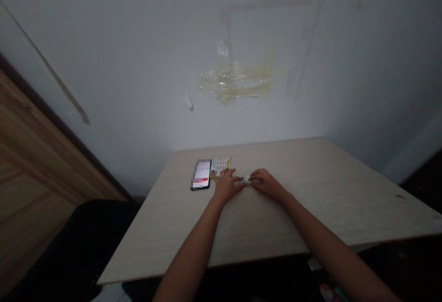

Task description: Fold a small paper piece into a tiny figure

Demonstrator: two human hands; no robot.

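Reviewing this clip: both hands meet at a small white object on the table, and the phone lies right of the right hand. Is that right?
No: the phone lies left of the left hand, as the head view shows. The rest stands: the right hand and left hand meet at the small white object on the table.

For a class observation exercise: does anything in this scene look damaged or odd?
Yes. The white wall above the pale wood-grain table bears a yellowed patch of old tape and clear plastic. It looks odd because the wall is otherwise plain, and faint rectangular marks surround the patch.
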